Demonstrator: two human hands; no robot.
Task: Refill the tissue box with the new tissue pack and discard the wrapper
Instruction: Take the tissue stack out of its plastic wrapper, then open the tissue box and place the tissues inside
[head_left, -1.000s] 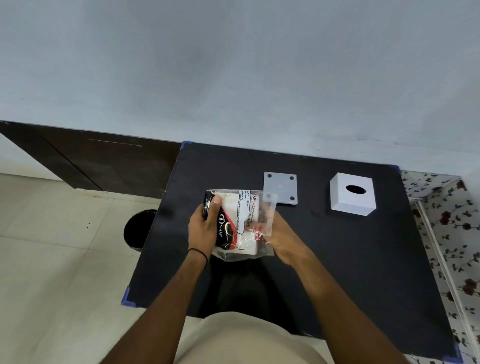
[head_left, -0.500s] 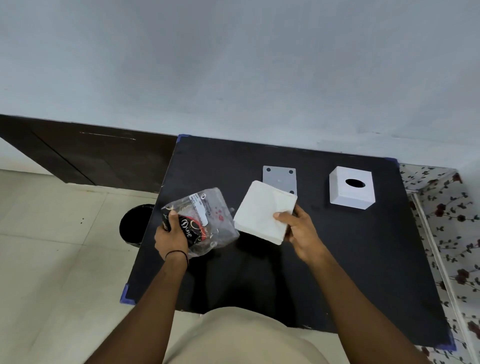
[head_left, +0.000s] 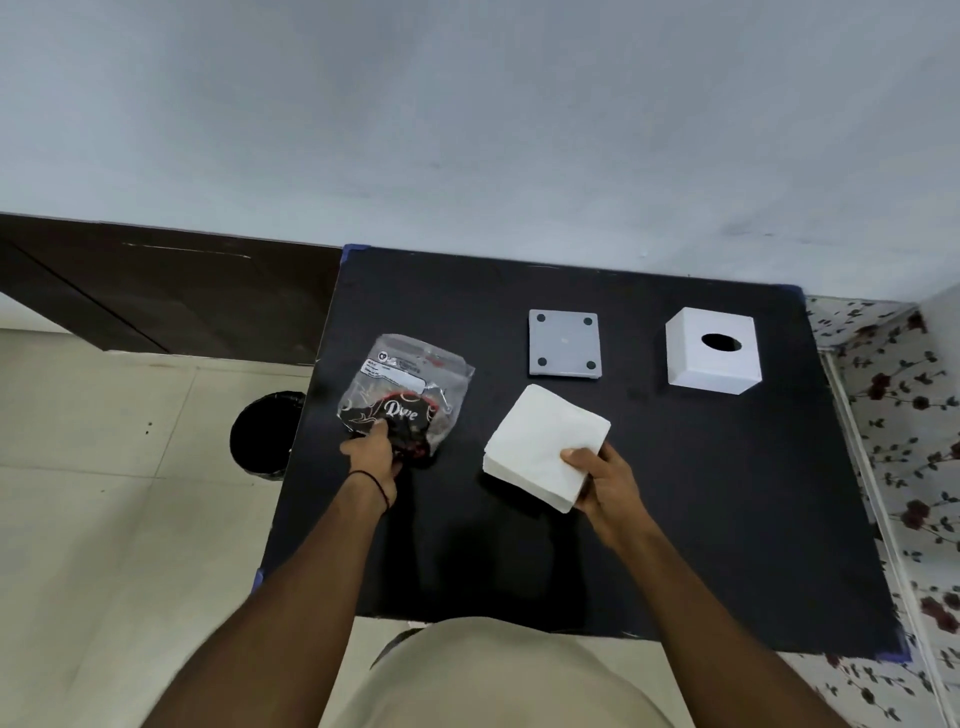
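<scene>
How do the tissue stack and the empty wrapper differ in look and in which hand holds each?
The tissue stack is plain white, square and neatly flat; the wrapper is clear plastic with black and red print, crumpled. The right hand grips the stack by a near corner; the left hand pinches the wrapper's near end. Both are held over the black table.

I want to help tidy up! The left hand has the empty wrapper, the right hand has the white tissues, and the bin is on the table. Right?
Not quite. The head view shows the bin on the floor beside the table, not on it. The left hand does hold the wrapper, and the right hand the tissues.
</scene>
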